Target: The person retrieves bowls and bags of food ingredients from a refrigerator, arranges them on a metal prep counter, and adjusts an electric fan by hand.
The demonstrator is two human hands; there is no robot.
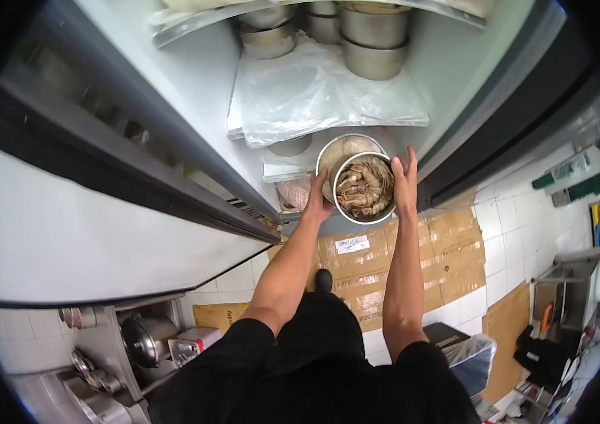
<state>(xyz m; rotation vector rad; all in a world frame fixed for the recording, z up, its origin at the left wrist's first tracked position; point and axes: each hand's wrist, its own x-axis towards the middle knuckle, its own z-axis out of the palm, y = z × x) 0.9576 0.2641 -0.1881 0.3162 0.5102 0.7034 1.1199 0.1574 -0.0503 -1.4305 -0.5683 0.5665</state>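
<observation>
A round metal bowl (340, 212) filled with shrimp (364, 186) is held between my two hands at the front of an open fridge. My left hand (320, 195) grips its left side, and my right hand (404, 185) presses on its right side with some fingers raised. Just behind it, partly hidden by it, is another round container (348, 144) with pale contents, on the lower part of the fridge. Bagged pinkish food (294, 193) lies left of my left hand.
Above, a shelf covered in plastic (300, 99) bears stacked metal pots (374, 53). Fridge doors stand open on both sides. Flattened cardboard (448, 244) covers the tiled floor. At lower left are shelves with a large pot (148, 339); a lined bin (473, 364) stands lower right, near another person (586, 360).
</observation>
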